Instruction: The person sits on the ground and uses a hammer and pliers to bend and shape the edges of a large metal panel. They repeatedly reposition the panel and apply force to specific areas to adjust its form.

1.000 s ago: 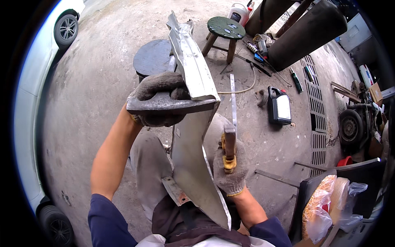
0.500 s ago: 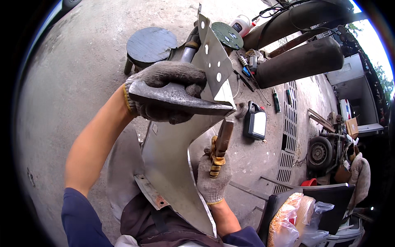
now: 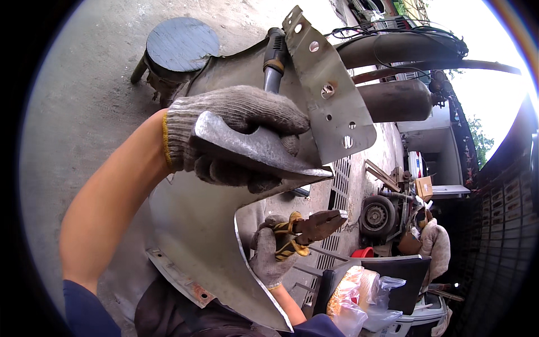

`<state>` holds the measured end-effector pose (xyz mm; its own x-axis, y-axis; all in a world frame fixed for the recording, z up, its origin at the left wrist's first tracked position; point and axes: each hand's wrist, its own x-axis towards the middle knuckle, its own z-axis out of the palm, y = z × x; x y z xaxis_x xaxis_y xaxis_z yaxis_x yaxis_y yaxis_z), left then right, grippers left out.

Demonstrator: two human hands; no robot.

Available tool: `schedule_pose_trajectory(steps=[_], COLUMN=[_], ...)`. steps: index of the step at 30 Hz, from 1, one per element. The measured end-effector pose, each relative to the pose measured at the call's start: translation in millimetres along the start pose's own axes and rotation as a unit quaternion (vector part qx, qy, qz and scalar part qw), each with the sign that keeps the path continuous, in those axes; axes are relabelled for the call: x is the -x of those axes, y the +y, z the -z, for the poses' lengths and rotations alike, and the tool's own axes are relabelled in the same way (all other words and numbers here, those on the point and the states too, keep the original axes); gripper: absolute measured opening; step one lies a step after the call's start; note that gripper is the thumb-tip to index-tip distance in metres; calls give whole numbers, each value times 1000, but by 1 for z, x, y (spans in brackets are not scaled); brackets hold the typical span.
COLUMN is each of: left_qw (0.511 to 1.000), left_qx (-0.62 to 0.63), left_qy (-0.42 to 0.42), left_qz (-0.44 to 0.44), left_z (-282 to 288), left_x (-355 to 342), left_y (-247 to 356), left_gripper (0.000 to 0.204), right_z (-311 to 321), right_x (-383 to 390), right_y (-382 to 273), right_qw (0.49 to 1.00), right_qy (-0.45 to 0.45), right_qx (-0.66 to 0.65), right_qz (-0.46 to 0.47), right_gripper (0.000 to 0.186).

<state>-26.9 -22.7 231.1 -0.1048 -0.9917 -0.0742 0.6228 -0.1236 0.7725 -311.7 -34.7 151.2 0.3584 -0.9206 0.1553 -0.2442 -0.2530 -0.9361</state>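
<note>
Left hand — gloved, centre frame — is closed around the upper edge of a curved sheet-metal panel, which runs from top centre to bottom centre. Right hand, gloved, lower centre just beside the panel's edge, grips yellow-handled pliers — nose pointing right.
</note>
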Motion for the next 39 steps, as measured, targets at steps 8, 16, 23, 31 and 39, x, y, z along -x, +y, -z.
schedule_pose_trajectory(steps=[8,16,23,31,39], left_qw=[998,998,992,988,951], left_qx=[33,-42,-73,-61,-100], left_qy=[-52,19,100,143,262], left_qz=[7,52,37,28,130], left_z=[16,5,-3,-6,-2], left_x=[17,37,52,69,73], left_y=[-2,16,5,-19,-49], left_gripper=[35,39,26,25,22], right_z=[-1,4,11,18,28], right_x=[2,12,11,17,11], right_y=[2,-6,-6,8,6], right_qw=[999,999,998,998,995], right_qy=[-14,-27,-17,-57,-6], right_qx=[-40,2,-28,-4,-55], right_qz=[-2,-44,-53,-19,-88], right_gripper=[27,22,23,22,20])
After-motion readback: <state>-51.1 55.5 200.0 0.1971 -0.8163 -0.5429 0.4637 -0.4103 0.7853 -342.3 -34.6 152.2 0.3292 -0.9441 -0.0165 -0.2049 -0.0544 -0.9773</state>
